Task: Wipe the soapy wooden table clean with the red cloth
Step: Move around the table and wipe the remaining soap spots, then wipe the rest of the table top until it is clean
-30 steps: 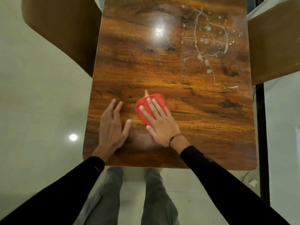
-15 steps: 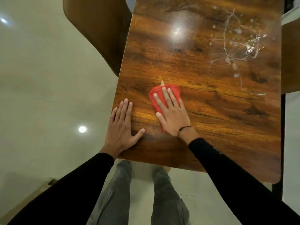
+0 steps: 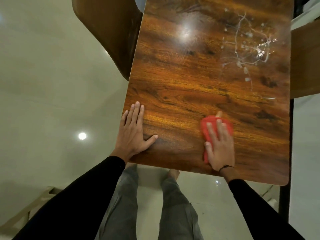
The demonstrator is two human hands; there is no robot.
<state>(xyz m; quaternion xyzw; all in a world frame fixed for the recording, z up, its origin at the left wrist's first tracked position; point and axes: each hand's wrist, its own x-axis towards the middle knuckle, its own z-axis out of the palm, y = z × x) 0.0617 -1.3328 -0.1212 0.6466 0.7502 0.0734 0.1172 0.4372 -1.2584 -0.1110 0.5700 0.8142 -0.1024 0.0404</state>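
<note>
From the head view, the wooden table (image 3: pixel 199 87) carries no readable writing or label. The right hand (image 3: pixel 219 144) lies flat with straight fingers pressing the red cloth (image 3: pixel 206 127) onto the table near its front edge, right of centre. The left hand (image 3: pixel 134 134) rests flat, fingers straight and thumb spread, at the table's front left corner. White soap streaks (image 3: pixel 251 51) sit well apart from the cloth, toward the far right of the table. Compared with half a second ago, the cloth and right hand have slid rightward, away from the left hand. Brown chairs (image 3: pixel 110 32) stand beside the table.
</note>
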